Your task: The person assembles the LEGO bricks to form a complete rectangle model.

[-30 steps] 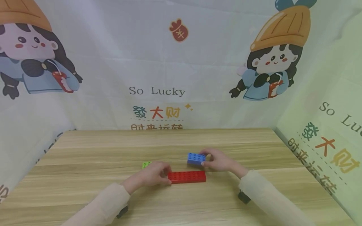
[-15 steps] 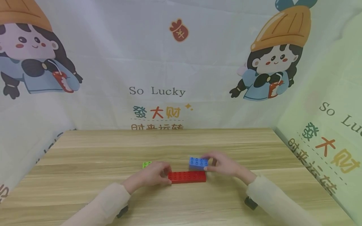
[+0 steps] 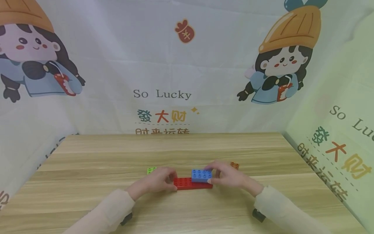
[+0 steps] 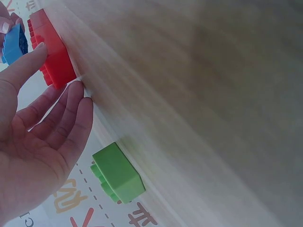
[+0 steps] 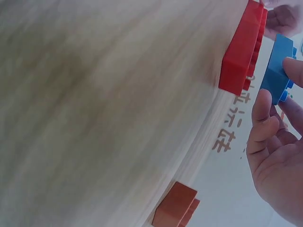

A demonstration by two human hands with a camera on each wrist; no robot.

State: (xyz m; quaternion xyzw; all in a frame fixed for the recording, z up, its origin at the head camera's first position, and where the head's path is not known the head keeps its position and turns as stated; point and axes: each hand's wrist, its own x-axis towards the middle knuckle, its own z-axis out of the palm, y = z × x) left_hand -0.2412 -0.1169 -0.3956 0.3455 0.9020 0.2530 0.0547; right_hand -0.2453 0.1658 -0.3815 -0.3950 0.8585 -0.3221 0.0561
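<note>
A long red building brick (image 3: 183, 184) lies studs up on the table. My left hand (image 3: 159, 179) holds its left end, the thumb (image 4: 33, 64) on the near side. Between thumb and fingers, my right hand (image 3: 229, 175) pinches a blue building brick (image 3: 201, 176) by its right end. In the head view the blue brick covers the right part of the red one. The right wrist view shows the blue brick (image 5: 278, 68) held above the red brick's studs (image 5: 253, 59), with a gap between them.
A green brick (image 3: 151, 170) stands behind my left hand, partly hidden; the left wrist view shows the green brick (image 4: 118, 175) whole. Beyond my right hand sits a small orange-brown brick (image 3: 234, 165). A printed cloth (image 3: 163, 65) hangs behind the wooden table (image 3: 117, 152).
My right hand has brought the blue brick nearer to me, from behind the red brick to over its right part. The orange-brown brick has come into view. My left hand has stayed still.
</note>
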